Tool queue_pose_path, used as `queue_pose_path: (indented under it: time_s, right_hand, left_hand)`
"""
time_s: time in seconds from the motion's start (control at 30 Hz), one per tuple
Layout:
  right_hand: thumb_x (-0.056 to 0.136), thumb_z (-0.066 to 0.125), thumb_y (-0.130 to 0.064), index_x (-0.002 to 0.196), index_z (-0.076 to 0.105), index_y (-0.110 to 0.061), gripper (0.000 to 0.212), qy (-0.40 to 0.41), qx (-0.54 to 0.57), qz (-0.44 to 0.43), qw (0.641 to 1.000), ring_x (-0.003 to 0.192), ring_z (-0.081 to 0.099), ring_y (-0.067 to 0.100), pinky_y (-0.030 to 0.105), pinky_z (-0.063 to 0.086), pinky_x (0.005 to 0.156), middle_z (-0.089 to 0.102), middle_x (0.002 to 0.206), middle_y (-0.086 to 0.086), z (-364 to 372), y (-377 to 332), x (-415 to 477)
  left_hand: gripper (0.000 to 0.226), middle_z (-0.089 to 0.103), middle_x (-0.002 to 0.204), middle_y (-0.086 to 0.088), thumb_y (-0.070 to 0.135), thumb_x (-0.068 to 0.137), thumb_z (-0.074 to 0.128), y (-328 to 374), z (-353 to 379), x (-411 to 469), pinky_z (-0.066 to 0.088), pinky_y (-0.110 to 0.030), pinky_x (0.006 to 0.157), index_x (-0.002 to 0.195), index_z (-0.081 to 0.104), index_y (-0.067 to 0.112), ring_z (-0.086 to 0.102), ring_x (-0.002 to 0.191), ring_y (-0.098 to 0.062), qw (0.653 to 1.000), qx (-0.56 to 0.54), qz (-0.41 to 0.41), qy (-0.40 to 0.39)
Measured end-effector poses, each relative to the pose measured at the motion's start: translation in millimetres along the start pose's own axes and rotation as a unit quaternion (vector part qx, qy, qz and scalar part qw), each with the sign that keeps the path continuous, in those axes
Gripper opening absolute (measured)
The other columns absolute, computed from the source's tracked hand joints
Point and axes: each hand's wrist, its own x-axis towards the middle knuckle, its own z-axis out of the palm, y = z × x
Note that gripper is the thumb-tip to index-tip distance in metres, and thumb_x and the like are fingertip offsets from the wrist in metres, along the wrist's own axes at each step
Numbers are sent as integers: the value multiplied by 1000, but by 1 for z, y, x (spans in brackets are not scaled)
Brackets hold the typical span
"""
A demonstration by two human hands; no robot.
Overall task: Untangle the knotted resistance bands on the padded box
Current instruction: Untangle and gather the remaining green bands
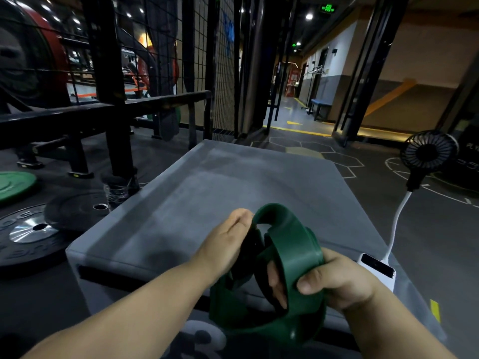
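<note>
Reaching in from the lower left, the left hand [226, 240] pinches the top loop of the green resistance bands [296, 246], while the right hand [334, 281] curls thumb and fingers round a wide strand. The knotted bundle stands roughly upright over the near edge of the padded box [207, 190], its lowest loop hanging below that edge.

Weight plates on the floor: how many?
3: green plate at the left edge, small black plate beside the padded box, large silver-hubbed plate nearest the camera. Others may be hidden.
</note>
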Motion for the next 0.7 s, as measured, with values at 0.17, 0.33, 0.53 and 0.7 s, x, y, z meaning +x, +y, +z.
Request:
queue_pose_path:
  time_s: [0.17,0.33,0.53,0.7]
  right_hand:
    - [74,66,-18,102,63,6,37,-48,59,-58,995,71,60,24,30,47,68,68,80,15,-3,0,1]
    - [74,65,-26,102,69,-3,37,-3,21,-100,995,77,56,29,32,45,70,70,87,8,-17,-4,-9]
    - [88,60,-25,103,59,2,31,-30,100,-176,979,79,62,24,32,43,72,66,80,3,-12,-10,-11]
    - [92,60,-37,102,61,-5,34,-23,121,-178,976,83,61,19,28,45,75,66,84,1,-7,-10,-13]
  left_hand:
    - [37,62,105,-6,57,93,44,-3,4,1,46,-37,89,102,57,23,60,100,-19,999,28,17,-29]
    - [38,70,106,10,58,92,47,-4,-4,10,44,-29,100,99,70,28,63,107,-8,992,-96,-80,9]
    - [31,60,69,-7,39,93,53,-2,-10,21,51,-33,64,80,65,13,57,57,-16,972,-118,-155,-127]
    - [74,55,111,-25,39,66,81,-29,9,44,37,-47,106,117,58,-9,53,102,-35,955,-78,-207,-199]
